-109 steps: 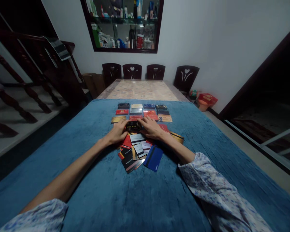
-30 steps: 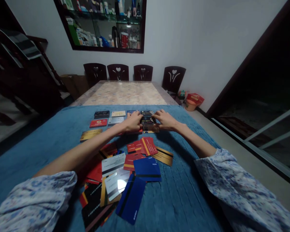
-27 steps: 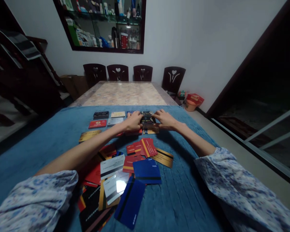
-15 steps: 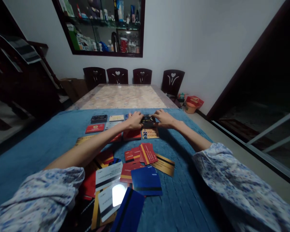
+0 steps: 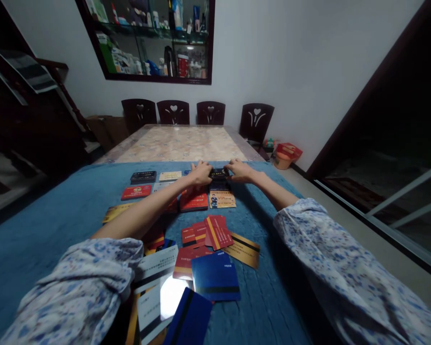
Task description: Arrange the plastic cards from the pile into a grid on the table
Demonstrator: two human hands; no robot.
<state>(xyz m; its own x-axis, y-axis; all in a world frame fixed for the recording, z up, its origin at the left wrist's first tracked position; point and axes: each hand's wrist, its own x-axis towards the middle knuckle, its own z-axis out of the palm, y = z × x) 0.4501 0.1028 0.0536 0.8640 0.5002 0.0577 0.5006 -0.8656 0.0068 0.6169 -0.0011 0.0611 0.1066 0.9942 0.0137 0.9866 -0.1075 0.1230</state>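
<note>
the left hand and right hand hold the black cards between them, each grip curled in close on one end. both arms reach far out, palms down. the black cards are at the right end of the back row; earlier they were by the messy card pile.

Pretty dim room overall — the big hot spot is blown-out glare on the card pile toward the near edge of the table. Soft shadow beside the right sleeve, small print's mush, wide-lens stretch at the sides.
</note>
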